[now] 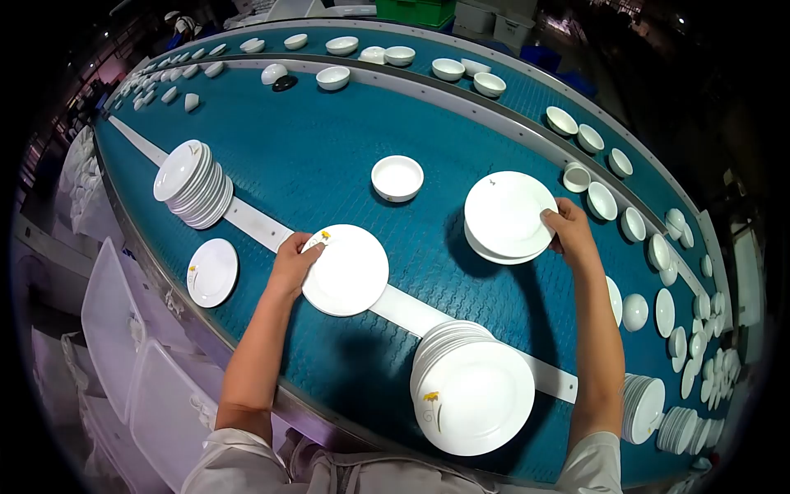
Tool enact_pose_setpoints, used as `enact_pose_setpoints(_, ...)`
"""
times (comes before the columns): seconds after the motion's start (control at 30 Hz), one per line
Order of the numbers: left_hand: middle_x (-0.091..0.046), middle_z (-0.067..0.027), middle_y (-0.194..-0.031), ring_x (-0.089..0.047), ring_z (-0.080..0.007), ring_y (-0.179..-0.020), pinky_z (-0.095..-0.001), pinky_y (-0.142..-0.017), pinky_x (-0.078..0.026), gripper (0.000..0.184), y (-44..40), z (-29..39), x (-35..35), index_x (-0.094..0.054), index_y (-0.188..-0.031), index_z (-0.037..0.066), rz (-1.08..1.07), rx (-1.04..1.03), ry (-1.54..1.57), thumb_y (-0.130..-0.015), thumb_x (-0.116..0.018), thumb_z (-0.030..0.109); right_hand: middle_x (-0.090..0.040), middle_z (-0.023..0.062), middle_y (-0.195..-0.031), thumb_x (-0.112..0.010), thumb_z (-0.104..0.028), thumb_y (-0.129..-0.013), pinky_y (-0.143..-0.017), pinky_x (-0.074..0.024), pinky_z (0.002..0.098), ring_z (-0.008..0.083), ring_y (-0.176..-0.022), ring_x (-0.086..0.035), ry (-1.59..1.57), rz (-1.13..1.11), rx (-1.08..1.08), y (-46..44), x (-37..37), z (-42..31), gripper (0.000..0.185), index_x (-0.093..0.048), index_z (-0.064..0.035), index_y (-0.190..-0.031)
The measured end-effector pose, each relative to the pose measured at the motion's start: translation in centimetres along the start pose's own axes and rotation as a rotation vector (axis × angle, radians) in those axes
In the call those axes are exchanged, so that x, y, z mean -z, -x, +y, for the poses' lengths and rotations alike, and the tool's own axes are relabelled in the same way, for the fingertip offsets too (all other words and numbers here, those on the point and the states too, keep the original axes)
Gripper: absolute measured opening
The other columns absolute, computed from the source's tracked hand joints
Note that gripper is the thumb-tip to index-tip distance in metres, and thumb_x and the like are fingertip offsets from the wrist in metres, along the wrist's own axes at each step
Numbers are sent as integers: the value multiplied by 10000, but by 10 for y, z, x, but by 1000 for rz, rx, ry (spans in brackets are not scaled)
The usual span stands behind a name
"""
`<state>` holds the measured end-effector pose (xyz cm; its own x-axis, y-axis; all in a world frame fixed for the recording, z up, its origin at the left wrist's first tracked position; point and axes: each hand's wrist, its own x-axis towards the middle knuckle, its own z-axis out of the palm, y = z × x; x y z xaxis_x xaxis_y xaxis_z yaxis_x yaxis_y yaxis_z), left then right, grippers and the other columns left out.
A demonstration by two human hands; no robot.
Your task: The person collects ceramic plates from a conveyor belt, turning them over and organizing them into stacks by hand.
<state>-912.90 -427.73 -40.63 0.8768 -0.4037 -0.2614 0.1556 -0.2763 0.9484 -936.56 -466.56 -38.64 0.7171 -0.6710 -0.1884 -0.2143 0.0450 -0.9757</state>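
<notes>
My left hand [293,262] grips the left rim of a white plate [349,276] with a yellow flower print, thumb on top. Over the belt at the right, my right hand [569,234] pinches the right edge of white plates [508,212]; at least two overlap there, the upper one bearing a small dark mark. Below and between the hands, a tall stack of plates [477,395] with a yellow flower on top leans on the belt. A white bowl [397,179] sits between the two held items, farther back.
A teal conveyor belt [329,123] is split by a pale metal strip [255,225]. Another plate stack [194,183] and a single plate [212,272] are at left. Many bowls [341,46] line the far lane; more stacks [643,408] stand right. White bins [177,412] sit below left.
</notes>
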Motion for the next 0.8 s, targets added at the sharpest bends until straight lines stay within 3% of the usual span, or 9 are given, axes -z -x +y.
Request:
enact_pose_setpoints(0.1,-625,-142,-938,-610,-170,-794,-280,-711,-500,317,-7,-14,13,-551,-1079,-84,-6,-96,-10,-840,-632,108,-591,46,-724,-591,-175,-809,-360,-322,218,84,-483,-507,58,-212,6,30,-66,-60,357,-543,15,-1108)
enact_pose_setpoints(0.27,-616,-162,-1034,-587,-207,-956,-313,-853,-464,429,-5,-3,12,-547,-1127,-84,41,43,375,-934,-519,299,-586,101,-693,-542,-145,-844,-391,-388,256,134,-479,-533,175,-577,-52,38,-181,-77,325,-514,79,-1078)
enact_pose_setpoints(0.37,-577,-249,-1131,-553,-279,-1003,-374,-906,-421,549,-8,-8,15,-522,-1176,-108,-96,-202,-86,-877,-589,347,-631,181,-781,-538,-168,-877,-493,-525,289,193,-596,-638,357,-751,-180,35,-205,-73,397,-478,126,-1138)
enact_pose_setpoints(0.4,-537,-271,-1179,-482,-340,-1098,-407,-948,-381,549,0,-2,16,-482,-1228,-89,-35,-292,-528,-850,-610,288,-624,182,-904,-531,-218,-896,-565,-537,301,209,-686,-648,452,-709,-173,40,-196,-77,441,-461,94,-1200)
enact_pose_setpoints(0.5,-523,-233,-1202,-423,-384,-1145,-444,-973,-342,517,1,-6,15,-477,-1241,-62,-72,-432,-630,-799,-621,164,-579,190,-1159,-509,-318,-919,-771,-535,348,244,-952,-633,557,-541,-132,72,-138,-95,497,-460,20,-1281)
enact_pose_setpoints(0.6,-509,-238,-1216,-421,-381,-1147,-453,-975,-338,465,9,8,18,-485,-1228,-63,52,-640,-928,-816,-586,127,-565,189,-1195,-481,-390,-923,-910,-471,393,267,-1102,-564,383,-155,-6,142,-64,-75,507,-492,-23,-1272)
enact_pose_setpoints(0.67,-490,-244,-1239,-432,-381,-1147,-450,-991,-324,420,39,41,5,-487,-1225,-62,8,-920,-648,-839,-543,92,-562,182,-1202,-451,-450,-932,-944,-445,410,279,-1146,-533,27,137,-19,204,-30,-37,543,-504,-19,-1257)
enact_pose_setpoints(0.73,-487,-236,-1255,-440,-376,-1156,-436,-1007,-313,392,88,48,-30,-495,-1214,-63,-400,-847,-373,-862,-524,108,-564,188,-1194,-403,-478,-947,-937,-448,407,271,-1126,-543,-308,425,-109,248,-28,26,583,-501,17,-1239)
enact_pose_setpoints(0.8,-497,-207,-1267,-427,-321,-1205,-403,-1035,-298,397,120,23,-71,-491,-1258,-38,-646,-561,-131,-957,-415,210,-583,187,-1154,-368,-454,-967,-889,-481,379,248,-1052,-585,-520,651,-357,271,-60,52,571,-500,37,-1226)
